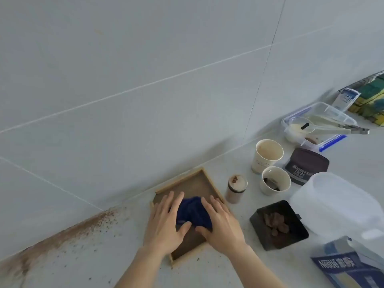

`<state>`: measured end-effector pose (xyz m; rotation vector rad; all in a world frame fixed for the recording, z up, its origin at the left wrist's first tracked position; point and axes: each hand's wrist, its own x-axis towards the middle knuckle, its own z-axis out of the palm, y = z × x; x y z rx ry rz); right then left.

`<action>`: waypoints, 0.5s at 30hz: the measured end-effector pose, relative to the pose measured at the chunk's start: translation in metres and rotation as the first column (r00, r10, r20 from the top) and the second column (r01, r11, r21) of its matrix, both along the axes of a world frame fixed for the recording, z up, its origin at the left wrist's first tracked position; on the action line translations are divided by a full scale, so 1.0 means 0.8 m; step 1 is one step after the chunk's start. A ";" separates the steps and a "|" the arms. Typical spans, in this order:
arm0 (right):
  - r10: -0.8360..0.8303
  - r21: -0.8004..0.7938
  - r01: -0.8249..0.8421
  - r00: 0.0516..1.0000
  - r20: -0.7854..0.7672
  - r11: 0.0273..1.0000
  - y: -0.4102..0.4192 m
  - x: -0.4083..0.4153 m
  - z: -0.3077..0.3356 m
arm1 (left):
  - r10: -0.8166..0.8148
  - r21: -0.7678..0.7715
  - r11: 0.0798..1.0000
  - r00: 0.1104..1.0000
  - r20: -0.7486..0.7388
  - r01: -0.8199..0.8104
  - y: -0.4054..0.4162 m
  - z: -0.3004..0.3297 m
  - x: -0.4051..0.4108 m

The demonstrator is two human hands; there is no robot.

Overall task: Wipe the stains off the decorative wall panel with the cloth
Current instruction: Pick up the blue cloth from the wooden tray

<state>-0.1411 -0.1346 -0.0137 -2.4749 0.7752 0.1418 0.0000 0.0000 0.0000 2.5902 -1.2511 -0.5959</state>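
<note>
A square brown panel with a light wooden frame (188, 179) lies flat on the pale counter, its far edge close to the tiled wall. A bunched dark blue cloth (193, 212) rests on the middle of the panel. My left hand (166, 221) lies flat on the panel and on the cloth's left side, fingers spread. My right hand (221, 223) presses the cloth's right side, thumb tucked under its near edge. Both hands hold the cloth down between them. The panel's near part is hidden under my hands.
Brown stains and specks (68, 231) spread along the wall base at left. To the right stand a small lidded jar (236, 189), two paper cups (275, 180), a black tray of brown lumps (278, 224), a white jug (336, 206), a cocoa pouch (306, 166), a clear box (321, 123).
</note>
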 end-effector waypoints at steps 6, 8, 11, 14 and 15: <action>-0.015 -0.075 0.016 1.000 0.015 0.997 -0.008 -0.001 -0.026 | 0.066 0.107 0.992 0.998 0.017 -0.068 -0.014 -0.026 -0.006; -0.015 -0.089 0.016 1.000 0.016 0.996 -0.010 -0.001 -0.030 | 0.081 0.089 0.992 0.994 0.076 -0.088 -0.018 -0.027 -0.006; -0.049 -0.091 0.056 0.996 0.078 0.994 -0.011 0.000 -0.030 | 0.118 0.094 0.987 0.986 0.118 -0.130 -0.025 -0.023 -0.008; -0.058 -0.080 0.068 0.991 0.121 0.995 -0.012 0.001 -0.023 | 0.144 0.085 0.985 0.984 0.101 -0.152 -0.028 -0.019 -0.011; -0.056 -0.075 0.066 0.990 0.132 0.995 -0.012 0.001 -0.020 | 0.150 0.077 0.985 0.984 0.100 -0.158 -0.029 -0.015 -0.011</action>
